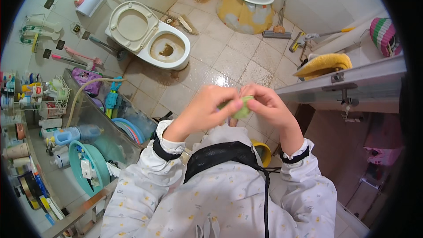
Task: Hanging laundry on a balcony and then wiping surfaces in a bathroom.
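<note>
In front of my body, over the tiled floor, my left hand (211, 105) and my right hand (268, 105) meet around a small light green, crumpled piece of what looks like cloth (244, 108). Both hands pinch it between thumb and fingers, the left from one side and the right from the other. The left hand is slightly blurred. Fingers cover much of the green piece, so its full shape is hidden. Beyond the hands stands a white toilet (168, 48) with its lid and seat raised and brown stains in the bowl.
A teal basin (74, 168) with small items stands at left, near a wire rack (61, 97) of bottles. A yellow bucket (266, 153) is beside my legs. A metal-framed door (370, 79) with a yellow cloth (325, 66) stands right. A squeegee (277, 35) leans behind.
</note>
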Available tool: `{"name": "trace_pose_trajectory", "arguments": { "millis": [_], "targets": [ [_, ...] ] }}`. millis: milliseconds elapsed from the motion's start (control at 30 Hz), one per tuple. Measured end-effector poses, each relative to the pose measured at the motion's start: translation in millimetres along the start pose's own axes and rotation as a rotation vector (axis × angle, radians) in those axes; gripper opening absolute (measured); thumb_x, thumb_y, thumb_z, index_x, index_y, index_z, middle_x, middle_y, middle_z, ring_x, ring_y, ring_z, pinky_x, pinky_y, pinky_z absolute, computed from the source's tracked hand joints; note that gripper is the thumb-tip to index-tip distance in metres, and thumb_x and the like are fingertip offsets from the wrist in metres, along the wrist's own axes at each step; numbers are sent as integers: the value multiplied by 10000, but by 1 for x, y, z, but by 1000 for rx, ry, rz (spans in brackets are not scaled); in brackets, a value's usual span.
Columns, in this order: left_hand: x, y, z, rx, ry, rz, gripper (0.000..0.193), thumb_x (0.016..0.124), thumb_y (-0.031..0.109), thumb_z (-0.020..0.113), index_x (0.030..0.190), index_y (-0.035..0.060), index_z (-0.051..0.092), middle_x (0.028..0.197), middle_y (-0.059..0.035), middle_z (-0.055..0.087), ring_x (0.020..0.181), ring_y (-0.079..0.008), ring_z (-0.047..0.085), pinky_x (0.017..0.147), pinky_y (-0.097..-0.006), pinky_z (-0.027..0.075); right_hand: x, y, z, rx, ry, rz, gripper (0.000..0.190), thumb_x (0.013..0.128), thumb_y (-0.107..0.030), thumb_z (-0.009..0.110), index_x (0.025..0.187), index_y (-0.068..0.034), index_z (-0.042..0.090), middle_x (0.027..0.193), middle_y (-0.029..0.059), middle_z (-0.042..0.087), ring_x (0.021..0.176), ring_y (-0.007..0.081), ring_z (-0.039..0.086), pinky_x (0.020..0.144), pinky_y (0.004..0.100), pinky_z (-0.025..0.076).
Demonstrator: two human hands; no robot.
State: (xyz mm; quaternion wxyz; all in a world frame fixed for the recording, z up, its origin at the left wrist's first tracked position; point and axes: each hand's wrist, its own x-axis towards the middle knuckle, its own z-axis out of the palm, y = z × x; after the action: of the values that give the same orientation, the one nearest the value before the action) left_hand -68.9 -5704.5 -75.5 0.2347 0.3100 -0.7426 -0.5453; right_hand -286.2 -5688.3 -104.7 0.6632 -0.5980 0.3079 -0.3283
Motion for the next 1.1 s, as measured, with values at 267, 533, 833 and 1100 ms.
{"name": "trace_pose_trajectory", "arguments": {
  "millis": [267, 533, 833, 1100],
  "targets": [
    [-29, 14, -17, 125, -51, 469, 99, 830, 127, 607, 910, 70, 601, 892, -57, 594, 887, -216, 553, 859, -361, 351, 37, 26, 22, 642, -166, -193, 184, 929, -239, 501, 880, -66, 535, 923, 56, 547, 1055, 206, 445, 909, 347, 365],
    [-67, -2, -30, 319, 186, 99, 135, 809, 181, 656, 890, 76, 630, 772, -52, 623, 675, -213, 557, 666, -307, 382, 55, -13, 56, -103, 83, -175, 252, 905, -121, 507, 1120, -28, 600, 1107, 55, 593, 901, 107, 519, 716, 248, 433],
    [-64, -12, -39, 162, 243, 124, 127, 803, 163, 659, 872, 58, 644, 748, -76, 631, 670, -242, 576, 671, -324, 412, 60, -17, 62, -332, 15, -132, 240, 862, -139, 600, 1079, -39, 611, 971, 57, 626, 764, 115, 546, 617, 234, 426],
    [-54, -27, -43, 27, 261, -49, 164, 806, 160, 668, 864, 10, 634, 748, -75, 639, 721, -154, 592, 697, -288, 433, 68, -2, 35, -78, -191, 211, 174, 907, -229, 576, 885, -59, 543, 766, -28, 535, 695, 44, 475, 595, 207, 384]
  ]
}}
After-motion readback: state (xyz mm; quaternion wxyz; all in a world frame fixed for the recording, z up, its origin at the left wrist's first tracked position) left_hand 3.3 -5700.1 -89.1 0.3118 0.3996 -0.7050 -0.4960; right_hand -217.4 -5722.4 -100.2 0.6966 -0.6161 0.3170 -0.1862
